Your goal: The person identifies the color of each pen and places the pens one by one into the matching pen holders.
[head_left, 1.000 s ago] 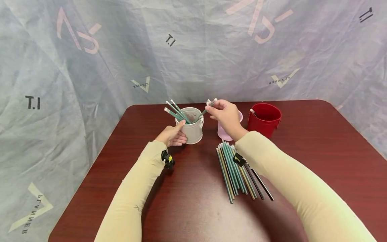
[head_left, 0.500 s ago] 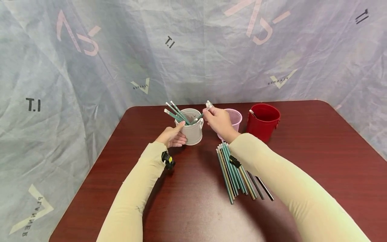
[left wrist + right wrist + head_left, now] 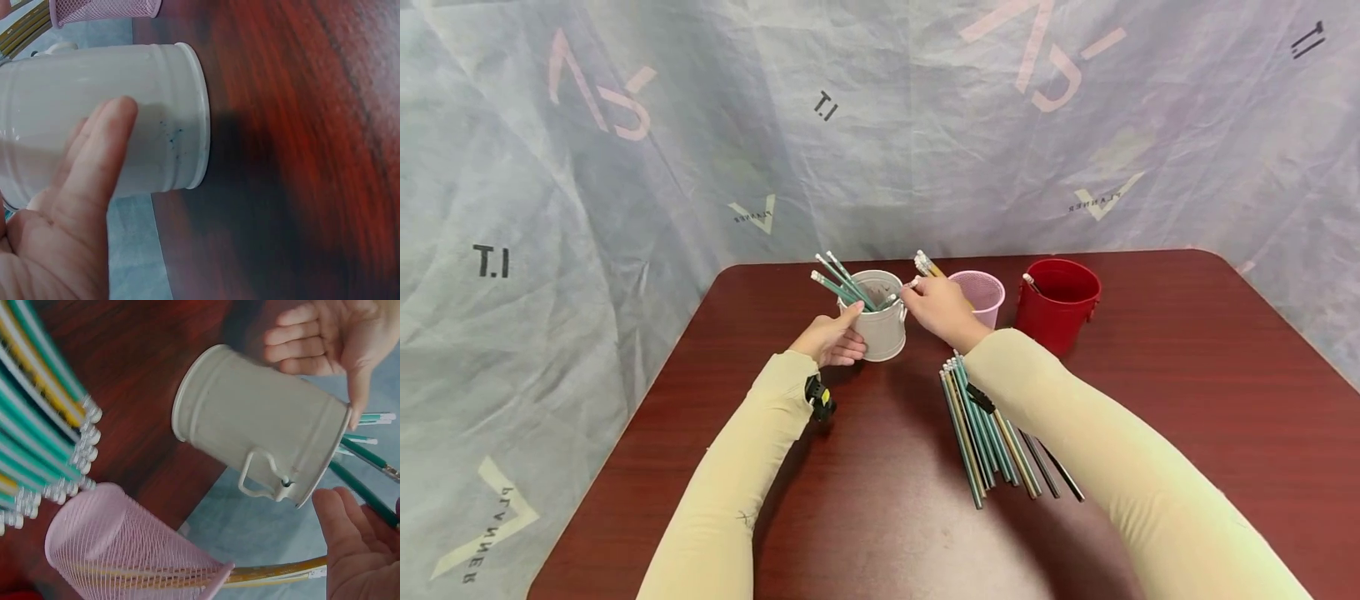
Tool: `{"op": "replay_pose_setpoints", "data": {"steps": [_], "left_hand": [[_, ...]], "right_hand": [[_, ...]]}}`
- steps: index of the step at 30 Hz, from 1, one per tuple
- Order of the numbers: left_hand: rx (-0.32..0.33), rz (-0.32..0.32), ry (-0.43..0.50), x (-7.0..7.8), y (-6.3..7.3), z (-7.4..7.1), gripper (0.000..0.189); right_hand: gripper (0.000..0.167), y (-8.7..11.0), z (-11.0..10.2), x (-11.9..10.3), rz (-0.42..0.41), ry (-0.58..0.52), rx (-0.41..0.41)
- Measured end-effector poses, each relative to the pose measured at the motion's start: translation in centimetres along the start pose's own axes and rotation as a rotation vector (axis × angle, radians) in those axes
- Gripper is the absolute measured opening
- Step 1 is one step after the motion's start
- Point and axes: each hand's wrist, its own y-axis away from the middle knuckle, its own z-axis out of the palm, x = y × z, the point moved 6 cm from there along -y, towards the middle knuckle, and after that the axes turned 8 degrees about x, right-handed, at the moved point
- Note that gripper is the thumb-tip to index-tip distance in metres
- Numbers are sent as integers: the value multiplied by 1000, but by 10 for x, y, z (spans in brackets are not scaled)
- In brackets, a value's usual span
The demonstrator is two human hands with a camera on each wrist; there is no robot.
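Observation:
A white metal bucket (image 3: 883,337) stands on the table with several green pencils (image 3: 842,287) leaning out of its left side. My left hand (image 3: 835,340) steadies it, thumb at the rim and fingers laid straight along the wall, as the left wrist view shows. At the rim's right side, my right hand (image 3: 943,310) pinches a green pencil (image 3: 362,492) that slants into the bucket. Close behind this hand is a pink mesh cup (image 3: 988,292), partly hidden, with yellow pencils (image 3: 931,267) sticking out.
A red bucket (image 3: 1056,312) with a dark pencil (image 3: 1032,283) in it stands right of the pink cup. Pencils in green, yellow and black (image 3: 981,442) lie side by side on the table, partly under the right forearm. A grey cloth (image 3: 865,167) hangs behind.
My right hand has come left and down to the white bucket's rim, lowering the green pencil. The yellow pencils in the pink cup now show more. The left hand keeps its place.

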Motion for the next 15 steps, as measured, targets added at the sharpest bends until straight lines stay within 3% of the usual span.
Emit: {"op": "replay_pose_setpoints", "data": {"steps": [6, 11, 15], "left_hand": [[8, 17, -20, 2, 2, -3, 65], [15, 24, -38, 4, 3, -1, 63], [29, 9, -46, 2, 2, 0, 64]], "right_hand": [[26, -1, 10, -13, -101, 58, -37], [33, 0, 21, -11, -76, 92, -72], [33, 1, 31, -4, -46, 58, -89]]}}
